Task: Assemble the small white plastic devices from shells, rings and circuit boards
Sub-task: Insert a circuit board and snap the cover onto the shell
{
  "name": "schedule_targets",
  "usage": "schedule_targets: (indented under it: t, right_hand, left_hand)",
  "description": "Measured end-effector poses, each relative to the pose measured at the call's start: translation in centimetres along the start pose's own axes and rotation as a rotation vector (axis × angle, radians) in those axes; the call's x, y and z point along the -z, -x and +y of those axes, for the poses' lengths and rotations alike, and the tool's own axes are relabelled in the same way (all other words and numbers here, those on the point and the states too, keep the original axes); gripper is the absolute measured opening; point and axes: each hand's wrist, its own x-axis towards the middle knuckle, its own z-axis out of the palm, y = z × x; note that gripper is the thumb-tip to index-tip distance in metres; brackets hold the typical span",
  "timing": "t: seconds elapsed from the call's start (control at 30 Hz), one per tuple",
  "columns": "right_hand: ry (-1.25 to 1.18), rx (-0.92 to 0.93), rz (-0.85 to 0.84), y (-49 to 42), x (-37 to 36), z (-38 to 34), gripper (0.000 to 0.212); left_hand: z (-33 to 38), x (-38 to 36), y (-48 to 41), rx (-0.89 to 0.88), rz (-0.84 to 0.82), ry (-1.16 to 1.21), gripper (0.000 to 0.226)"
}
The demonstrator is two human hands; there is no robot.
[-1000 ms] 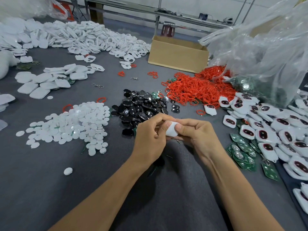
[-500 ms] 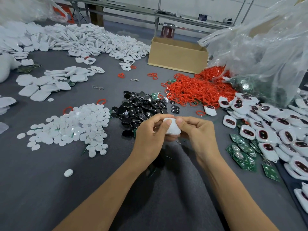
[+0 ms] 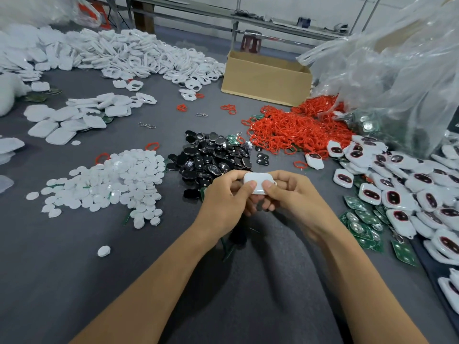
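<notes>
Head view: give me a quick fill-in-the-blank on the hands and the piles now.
The left hand and right hand grip one small ____ device.
The rings heaped near the cardboard box are ____.
The main cluster of green circuit boards lies on the person's ____ side.
Missing: white; red; right.

A: Boxes?
B: One cardboard box [image 3: 265, 79]. Two metal clasps [image 3: 147, 125]. One stray disc [image 3: 103, 251].
A: Heaps?
B: One of red rings [image 3: 293, 131], one of black pieces [image 3: 211, 155], one of white discs [image 3: 119, 180]; pieces past counting. One white device [image 3: 258, 183]. Two hands: left hand [image 3: 223, 202], right hand [image 3: 298, 197].
</notes>
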Motion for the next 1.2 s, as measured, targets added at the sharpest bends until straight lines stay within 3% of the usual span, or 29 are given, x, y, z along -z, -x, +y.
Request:
schedule_targets:
  t: [0.57,0.8,1.0,1.07,1.13,1.2]
  right_hand:
    - [0.090,0.072,0.133,0.1,-1.5,0.8,0.018]
    - [0.075,0.136,0.084,-0.2,-2.0,0.8,0.016]
    - [0.057,0.136,0.115,-0.2,-1.9,0.9,0.014]
    - [0.128,0.179,0.186,-0.3,-1.8,0.9,0.009]
    - [0.355,0.323,0.311,-0.2,-1.7,1.0,0.006]
    - [0.603,0.501,0.422,0.1,-1.6,1.2,0.020]
  left_hand:
    - [0.3,-0.6,0.9,-0.091,0.083,-0.091,0.011]
    - [0.3,-0.2,0.3,-0.002,0.070,0.076,0.015]
    - [0.3,-0.3,0.6,-0.074,0.021,0.053,0.014]
    - [0.3,-0.4,0.6,-0.072,0.012,0.105,0.014]
    - [0.5,-0.6,0.6,-0.005,0.024,0.236,0.017]
    - [0.8,-0.7,0.3,0.098,0.021,0.403,0.025]
